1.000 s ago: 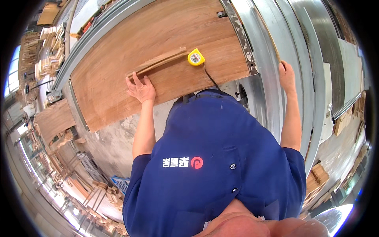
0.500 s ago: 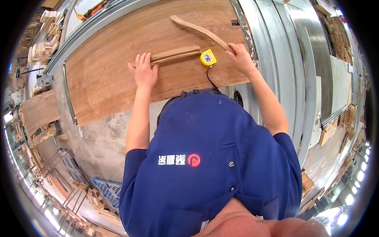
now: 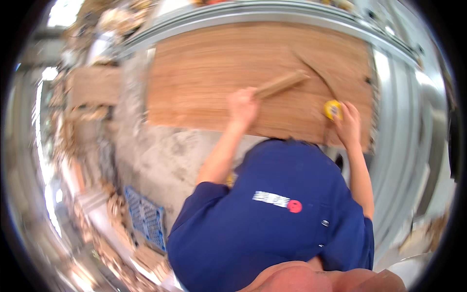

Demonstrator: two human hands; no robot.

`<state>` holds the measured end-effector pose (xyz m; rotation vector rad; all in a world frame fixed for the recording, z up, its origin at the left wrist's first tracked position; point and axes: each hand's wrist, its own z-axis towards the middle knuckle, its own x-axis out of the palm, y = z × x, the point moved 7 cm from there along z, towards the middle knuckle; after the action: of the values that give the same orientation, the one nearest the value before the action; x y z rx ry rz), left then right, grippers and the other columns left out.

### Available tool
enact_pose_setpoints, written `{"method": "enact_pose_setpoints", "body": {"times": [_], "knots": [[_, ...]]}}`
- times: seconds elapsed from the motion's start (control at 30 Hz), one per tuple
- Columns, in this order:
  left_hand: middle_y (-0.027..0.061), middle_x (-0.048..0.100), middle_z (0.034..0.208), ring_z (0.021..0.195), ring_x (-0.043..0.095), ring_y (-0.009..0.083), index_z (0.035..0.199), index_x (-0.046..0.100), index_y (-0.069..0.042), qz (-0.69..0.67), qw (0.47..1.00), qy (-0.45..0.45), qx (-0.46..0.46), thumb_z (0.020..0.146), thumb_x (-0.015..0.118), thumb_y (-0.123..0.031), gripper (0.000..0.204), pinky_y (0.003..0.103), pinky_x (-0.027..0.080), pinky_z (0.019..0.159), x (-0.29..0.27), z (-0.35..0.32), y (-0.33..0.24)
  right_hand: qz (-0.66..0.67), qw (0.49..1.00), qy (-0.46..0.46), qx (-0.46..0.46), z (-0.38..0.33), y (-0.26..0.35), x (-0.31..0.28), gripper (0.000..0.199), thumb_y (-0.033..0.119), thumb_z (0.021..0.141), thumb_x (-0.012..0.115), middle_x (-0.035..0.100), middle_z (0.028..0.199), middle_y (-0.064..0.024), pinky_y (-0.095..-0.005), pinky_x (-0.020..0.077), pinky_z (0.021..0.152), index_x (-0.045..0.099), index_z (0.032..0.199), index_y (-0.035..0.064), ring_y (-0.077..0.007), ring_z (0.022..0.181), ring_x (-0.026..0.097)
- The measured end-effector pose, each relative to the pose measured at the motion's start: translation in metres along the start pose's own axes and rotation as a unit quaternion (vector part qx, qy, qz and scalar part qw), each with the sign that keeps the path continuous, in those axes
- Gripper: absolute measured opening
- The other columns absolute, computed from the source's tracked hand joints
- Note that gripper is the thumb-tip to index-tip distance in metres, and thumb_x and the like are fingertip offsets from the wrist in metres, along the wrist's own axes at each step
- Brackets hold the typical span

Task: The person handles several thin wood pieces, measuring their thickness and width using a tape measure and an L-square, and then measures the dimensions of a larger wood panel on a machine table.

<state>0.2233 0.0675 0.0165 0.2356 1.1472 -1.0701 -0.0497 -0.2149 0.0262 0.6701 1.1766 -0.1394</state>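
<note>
My left hand is closed on the near end of a straight wooden piece, which points away to the right over the brown wooden board. Motion blur hides whether it is one strip or two held together. My right hand has its fingers and thumb on a yellow tape measure near the board's right side. Just beyond the tape measure lies a slim curved wooden piece, its near end almost touching it.
A grey metal rail runs along the board's far edge. Metal machine tracks stand on the right. Bare concrete floor shows at near left, with a blue plastic pallet and stacked timber farther left.
My right hand has let go of the curved piece and moved onto the tape measure. My left hand has gripped the straight wood and turned it. The whole view has swung left.
</note>
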Motion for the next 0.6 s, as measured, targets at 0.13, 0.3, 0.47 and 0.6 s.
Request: {"method": "enact_pose_setpoints", "body": {"times": [0.13, 0.3, 0.47, 0.6], "knots": [[0.0158, 0.068, 0.101, 0.096, 0.065, 0.0387, 0.119, 0.066, -0.01, 0.0, 0.992, 0.116, -0.048, 0.081, 0.079, -0.023, 0.042, 0.05, 0.053, 0.08, 0.012, -0.005, -0.006, 0.001, 1.0, 0.008, 0.004, -0.018, 0.018, 0.016, 0.051, 0.022, 0.087, 0.079, 0.059, 0.134, -0.0207, -0.0477, 0.0452, 0.108, 0.063, 0.131, 0.0027, -0.0408, 0.126, 0.055], [0.0166, 0.066, 0.107, 0.101, 0.063, 0.0389, 0.125, 0.064, -0.008, -0.016, 0.982, 0.155, -0.102, 0.084, 0.08, -0.027, 0.048, 0.05, 0.053, 0.085, 0.007, -0.012, 0.01, 0.004, 1.0, 0.026, 0.016, -0.003, 0.024, 0.041, 0.053, 0.021, 0.086, 0.079, 0.06, 0.133, -0.0181, -0.0478, 0.046, 0.106, 0.061, 0.133, 0.0045, -0.0399, 0.123, 0.056], [0.017, 0.066, 0.107, 0.104, 0.063, 0.0387, 0.123, 0.063, -0.008, 0.03, 0.982, 0.131, -0.136, 0.084, 0.079, -0.03, 0.047, 0.05, 0.052, 0.086, -0.001, -0.019, 0.031, 0.028, 0.999, 0.023, -0.011, 0.003, 0.021, 0.045, 0.054, 0.022, 0.085, 0.08, 0.061, 0.131, -0.018, -0.0483, 0.0455, 0.107, 0.062, 0.132, 0.0032, -0.0398, 0.123, 0.056], [0.0177, 0.066, 0.109, 0.105, 0.063, 0.0394, 0.121, 0.062, -0.009, 0.043, 0.972, 0.133, -0.188, 0.085, 0.079, -0.033, 0.047, 0.052, 0.053, 0.086, -0.011, -0.031, 0.055, -0.004, 0.999, 0.023, -0.022, 0.011, 0.029, 0.028, 0.055, 0.023, 0.083, 0.08, 0.062, 0.131, -0.0183, -0.0503, 0.043, 0.109, 0.063, 0.13, 0.0018, -0.041, 0.125, 0.055]]}}
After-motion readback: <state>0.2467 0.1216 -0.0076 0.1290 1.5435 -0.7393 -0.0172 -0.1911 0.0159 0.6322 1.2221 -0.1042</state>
